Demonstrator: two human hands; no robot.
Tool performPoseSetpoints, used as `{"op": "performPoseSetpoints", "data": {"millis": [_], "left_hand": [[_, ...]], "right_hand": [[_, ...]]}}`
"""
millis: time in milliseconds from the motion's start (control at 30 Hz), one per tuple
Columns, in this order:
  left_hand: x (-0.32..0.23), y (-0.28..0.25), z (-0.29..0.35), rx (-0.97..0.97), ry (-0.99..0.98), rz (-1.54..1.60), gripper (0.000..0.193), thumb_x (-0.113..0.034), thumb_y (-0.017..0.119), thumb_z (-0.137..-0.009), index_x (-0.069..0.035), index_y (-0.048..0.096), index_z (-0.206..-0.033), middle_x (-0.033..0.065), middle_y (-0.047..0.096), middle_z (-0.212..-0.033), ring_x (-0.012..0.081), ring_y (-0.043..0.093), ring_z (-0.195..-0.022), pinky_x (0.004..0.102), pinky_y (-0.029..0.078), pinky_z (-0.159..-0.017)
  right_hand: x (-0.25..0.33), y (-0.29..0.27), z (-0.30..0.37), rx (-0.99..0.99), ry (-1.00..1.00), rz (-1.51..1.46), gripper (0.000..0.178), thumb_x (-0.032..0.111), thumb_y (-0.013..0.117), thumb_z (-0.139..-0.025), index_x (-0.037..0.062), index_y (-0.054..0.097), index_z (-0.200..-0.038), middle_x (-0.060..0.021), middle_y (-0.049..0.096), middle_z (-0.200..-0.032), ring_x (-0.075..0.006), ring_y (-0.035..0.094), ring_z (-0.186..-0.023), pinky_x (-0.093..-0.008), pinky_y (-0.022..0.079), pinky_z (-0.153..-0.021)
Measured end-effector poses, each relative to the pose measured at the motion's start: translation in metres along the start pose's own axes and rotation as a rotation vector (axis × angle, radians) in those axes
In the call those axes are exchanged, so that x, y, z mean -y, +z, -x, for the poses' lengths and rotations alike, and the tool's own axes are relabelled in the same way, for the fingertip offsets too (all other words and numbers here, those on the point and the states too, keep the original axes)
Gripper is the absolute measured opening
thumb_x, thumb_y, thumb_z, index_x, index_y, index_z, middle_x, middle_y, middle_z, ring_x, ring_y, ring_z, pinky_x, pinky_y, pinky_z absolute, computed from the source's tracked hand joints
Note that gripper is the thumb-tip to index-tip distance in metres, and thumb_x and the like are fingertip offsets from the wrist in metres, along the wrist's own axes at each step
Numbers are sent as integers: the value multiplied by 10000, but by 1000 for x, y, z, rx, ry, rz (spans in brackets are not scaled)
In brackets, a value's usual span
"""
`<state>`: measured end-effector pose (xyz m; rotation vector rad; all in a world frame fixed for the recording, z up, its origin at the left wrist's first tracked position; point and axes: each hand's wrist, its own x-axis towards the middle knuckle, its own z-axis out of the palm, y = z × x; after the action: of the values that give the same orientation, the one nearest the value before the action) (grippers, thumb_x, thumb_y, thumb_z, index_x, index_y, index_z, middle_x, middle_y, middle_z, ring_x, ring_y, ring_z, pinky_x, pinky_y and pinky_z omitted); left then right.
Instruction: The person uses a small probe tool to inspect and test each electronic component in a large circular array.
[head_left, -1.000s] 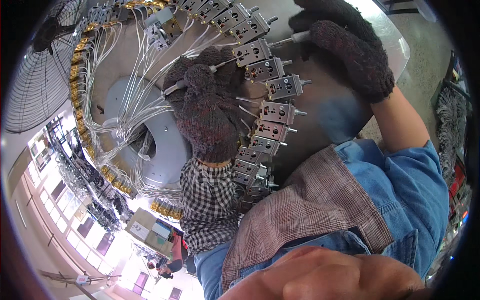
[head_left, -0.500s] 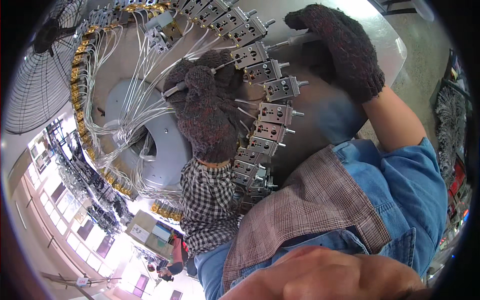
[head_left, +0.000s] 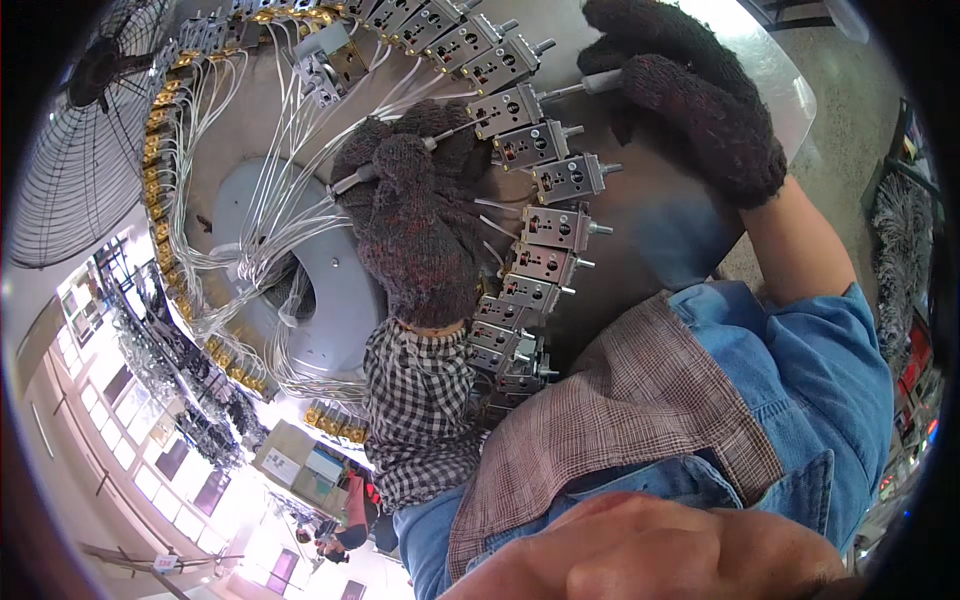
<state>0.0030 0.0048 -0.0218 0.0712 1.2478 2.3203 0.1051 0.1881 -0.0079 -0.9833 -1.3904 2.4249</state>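
Centrally, metal unit (head_left: 505,110) sat on the bench (head_left: 650,210) between the 2 gloved hands, its long axis tilted slightly, right end higher. From the fingers of the left hand (head_left: 412,205) it lay to the right and a little up; from those of the right hand (head_left: 695,105), to the left and a little down. Left was nearer, its fingers just beside the unit's end; right stood off by a shaft's length. Left fingers were curled round a slim tool (head_left: 352,181), thin tip reaching the unit's left end; right fingers grasped a grey-handled tool (head_left: 602,82), its shaft meeting the unit's right side. Both tools ran roughly along the unit's axis. Exact contact at either tip too small to tell. Counts: 2 hands, 2 tools, 1 unit between them; at least 4 similar units (head_left: 500,65) above it in the curved row, at least 7 below (head_left: 555,228), overlap at the near end spoiling the tally. Separate unit (head_left: 318,75) inside the curve: 1. Grey plate (head_left: 345,315) with a hole: 1. Fan (head_left: 92,80), far left: 1. White wires (head_left: 265,235) and brass-coloured parts (head_left: 150,165): many, too crowded to count.
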Motion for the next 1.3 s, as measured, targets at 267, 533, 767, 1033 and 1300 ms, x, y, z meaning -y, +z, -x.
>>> {"op": "performPoseSetpoints", "data": {"millis": [267, 533, 767, 1033, 1300], "left_hand": [[3, -15, -5, 129, -37, -135, 224, -217, 514, -890, -80, 472, -1063, 142, 539, -1074, 335, 575, -980, 465, 544, -763], [1, -2, -1, 14, -22, -144, 247, -230, 514, -893, -79, 448, -1077, 145, 556, -1017, 312, 598, -933, 443, 555, -745], [1, 0, -3, 3, -37, -229, 237, -236, 494, -905, -91, 434, -1082, 148, 554, -1017, 304, 604, -908, 429, 568, -704], [2, -5, -2, 45, -9, -145, 254, -229, 513, -894, -110, 438, -1106, 157, 552, -1042, 330, 580, -971, 455, 563, -727], [0, 0, -2, 28, -19, -39, 222, -114, 560, -860, -74, 504, -1071, 151, 604, -971, 292, 613, -877, 432, 542, -736]], "right_hand": [[-12, -6, 0, 94, -188, 144, 340, 231, 517, -871, 43, 540, -1154, -76, 594, -1045, -164, 582, -910, -304, 482, -764], [-15, -16, -9, 6, -519, 747, 278, 238, 472, -889, 53, 587, -1062, -72, 604, -1008, -142, 600, -853, -279, 497, -652], [-13, -3, -4, -34, -202, 472, 383, 375, 440, -898, 58, 596, -1046, -57, 624, -899, -94, 602, -643, -214, 434, -441], [-4, 2, 3, -36, -65, 308, 379, 365, 472, -889, 66, 579, -1096, -64, 630, -822, -93, 590, -596, -202, 384, -390], [-1, -9, 2, 242, 7, 9, 361, 200, 507, -873, 68, 474, -1207, -81, 608, -835, -110, 536, -616, -235, 414, -516]]}}
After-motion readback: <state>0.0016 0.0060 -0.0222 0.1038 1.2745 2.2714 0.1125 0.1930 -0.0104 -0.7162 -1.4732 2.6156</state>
